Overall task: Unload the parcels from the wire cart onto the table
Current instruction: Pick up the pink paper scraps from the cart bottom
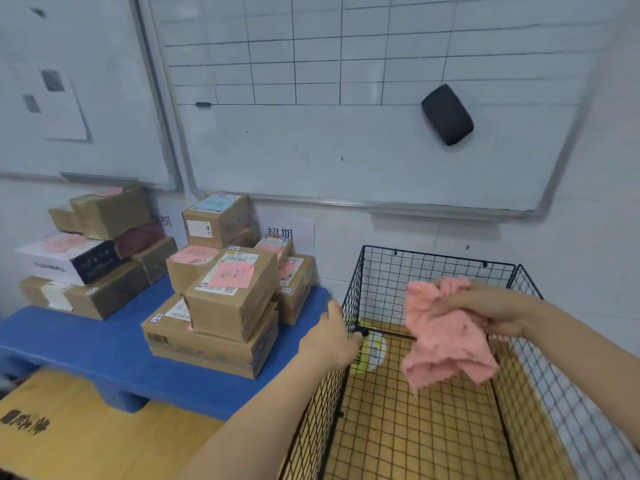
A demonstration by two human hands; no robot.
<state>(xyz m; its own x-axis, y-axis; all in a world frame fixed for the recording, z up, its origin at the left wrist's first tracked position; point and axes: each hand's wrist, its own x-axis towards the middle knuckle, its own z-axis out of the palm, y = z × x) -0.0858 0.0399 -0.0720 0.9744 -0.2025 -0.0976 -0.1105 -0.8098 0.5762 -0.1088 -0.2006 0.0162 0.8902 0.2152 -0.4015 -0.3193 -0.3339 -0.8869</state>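
Against the wall on the left, the parcels (228, 289) sit stacked on a low blue table (104, 348): brown cardboard boxes with white shipping labels, several topped with pink notes (231, 275), and one white-and-black box among them. They form two heaps, a far-left one and a nearer one close to the table's right end. In the nearer heap a broad flat box lies at the bottom with a smaller box on top, label up and turned at a slant to the table's edge. Just right of the table stands the wire cart (433, 268), a black mesh crate with its open top facing up, a brown board floor, and its long side running from near to far. A small white-and-yellow item (375, 351) lies in its far left corner; I cannot make out what it is. The person's left hand (329, 344) grasps the top rim of the cart's left wall near that corner, fingers curled over the wire. The right hand (485, 306) is held over the cart and clutches a crumpled pink cloth (446, 337), which hangs down inside. A whiteboard (346, 150) with a black eraser (446, 114) hangs above.
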